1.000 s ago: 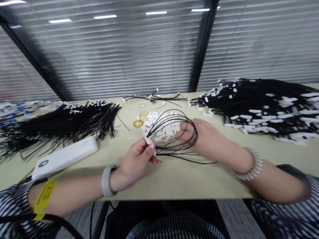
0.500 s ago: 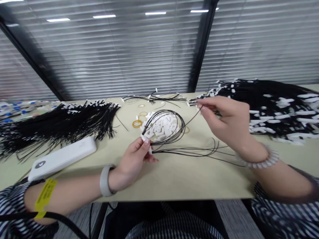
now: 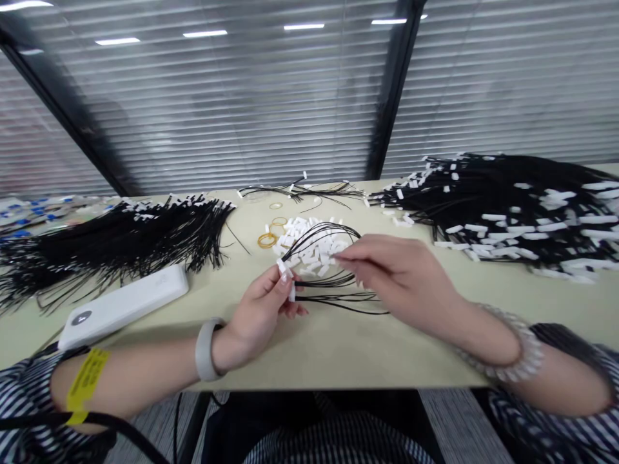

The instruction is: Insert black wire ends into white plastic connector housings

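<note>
My left hand (image 3: 264, 309) pinches the white-tagged ends of a small bundle of black cords (image 3: 322, 287) just above the table. The cords loop away to the right, over a pile of small white plastic tags (image 3: 309, 243). My right hand (image 3: 396, 274) reaches in from the right, fingers together at the cords near the pile; whether it grips a cord or a tag is hard to tell through the blur.
A large heap of black cords with white tags (image 3: 512, 206) fills the right of the table (image 3: 338, 348). Another black cord pile (image 3: 111, 241) lies at the left, a white power bank (image 3: 126, 304) in front of it. Yellow rubber bands (image 3: 267, 239) sit near the tags.
My right hand came back from the heap at the right and down to the cords over the tag pile. The trailing cords were drawn in shorter. My left hand stayed put.
</note>
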A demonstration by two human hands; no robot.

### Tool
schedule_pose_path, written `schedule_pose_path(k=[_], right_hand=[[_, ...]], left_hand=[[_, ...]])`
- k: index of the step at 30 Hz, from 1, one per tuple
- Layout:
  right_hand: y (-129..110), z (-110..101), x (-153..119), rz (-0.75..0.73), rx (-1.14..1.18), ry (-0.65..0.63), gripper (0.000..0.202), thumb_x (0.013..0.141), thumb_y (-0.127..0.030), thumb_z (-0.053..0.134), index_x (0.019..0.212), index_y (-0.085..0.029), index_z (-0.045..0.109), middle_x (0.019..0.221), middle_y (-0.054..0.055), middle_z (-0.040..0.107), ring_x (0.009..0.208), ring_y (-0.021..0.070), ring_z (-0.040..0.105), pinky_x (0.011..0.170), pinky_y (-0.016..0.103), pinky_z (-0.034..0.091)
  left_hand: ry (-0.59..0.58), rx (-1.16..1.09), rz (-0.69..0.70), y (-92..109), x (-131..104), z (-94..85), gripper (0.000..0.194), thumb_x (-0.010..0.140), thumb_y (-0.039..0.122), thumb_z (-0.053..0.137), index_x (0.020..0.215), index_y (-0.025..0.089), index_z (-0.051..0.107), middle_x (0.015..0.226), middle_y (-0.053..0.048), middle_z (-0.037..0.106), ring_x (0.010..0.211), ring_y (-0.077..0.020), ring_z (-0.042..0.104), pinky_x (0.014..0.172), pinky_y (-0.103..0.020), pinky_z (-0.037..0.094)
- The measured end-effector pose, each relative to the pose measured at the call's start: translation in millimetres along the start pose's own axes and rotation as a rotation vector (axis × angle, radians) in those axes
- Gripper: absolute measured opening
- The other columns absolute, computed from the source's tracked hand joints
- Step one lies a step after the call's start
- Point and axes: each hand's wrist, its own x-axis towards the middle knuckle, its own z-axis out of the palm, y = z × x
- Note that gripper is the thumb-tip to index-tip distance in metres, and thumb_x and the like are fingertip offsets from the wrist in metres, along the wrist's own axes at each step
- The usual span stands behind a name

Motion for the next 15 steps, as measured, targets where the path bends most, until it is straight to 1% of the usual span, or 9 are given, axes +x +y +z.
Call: schedule_pose_path(k=[2,4,7,9,15], right_hand=[[-0.5,6.6,-1.7,-0.058,-0.122,-0.078,0.014,0.085,-0.018,0.051,0.089,-0.02,0.064,0.077,0.0,0.065,0.068,0.0099,0.059,0.062,0.022,0.045],[1.0,10.6,-2.3,-0.073,-0.193,-0.114,0.015,0.086,-0.018,0.049,0.092,-0.019,0.063,0.075,-0.001,0.065,0.065,0.009,0.058,0.061,0.021,0.043],[4.3,14.0,-2.6,-0.059,-0.27,-0.145,0.014,0.086,-0.017,0.048,0.085,-0.017,0.062,0.072,-0.001,0.064,0.063,0.0088,0.056,0.06,0.021,0.04],[6.4,16.1,-2.9,-0.059,-0.299,-0.167,0.016,0.086,-0.018,0.047,0.08,-0.017,0.061,0.071,0.0,0.062,0.064,0.0094,0.055,0.06,0.022,0.038],[9.4,21.0,-3.9,-0.035,-0.312,-0.239,0.02,0.088,-0.021,0.043,0.08,-0.017,0.061,0.073,0.0,0.062,0.069,0.0105,0.055,0.064,0.023,0.038]], left_hand=[[-0.02,0.02,0.02,-0.5,-0.6,-0.7,0.023,0.076,0.035,0.062,0.075,0.015,0.053,0.066,0.004,0.049,0.048,-0.0051,0.045,0.052,-0.022,0.047],[-0.048,0.045,0.037,-1.2,-1.3,-1.4,0.023,0.076,0.036,0.062,0.076,0.015,0.053,0.066,0.004,0.049,0.048,-0.0054,0.046,0.051,-0.022,0.046],[-0.082,0.089,0.071,-2.9,-2.3,-2.2,0.024,0.078,0.038,0.059,0.074,0.015,0.052,0.07,0.003,0.05,0.048,-0.0057,0.046,0.048,-0.021,0.043],[-0.091,0.116,0.089,-4.0,-2.5,-2.5,0.024,0.08,0.038,0.058,0.074,0.016,0.051,0.071,0.002,0.051,0.049,-0.0058,0.046,0.046,-0.021,0.041],[-0.105,0.177,0.094,-3.2,-1.9,-1.3,0.025,0.081,0.04,0.056,0.076,0.016,0.051,0.065,0.003,0.05,0.048,-0.0068,0.046,0.045,-0.021,0.04]])
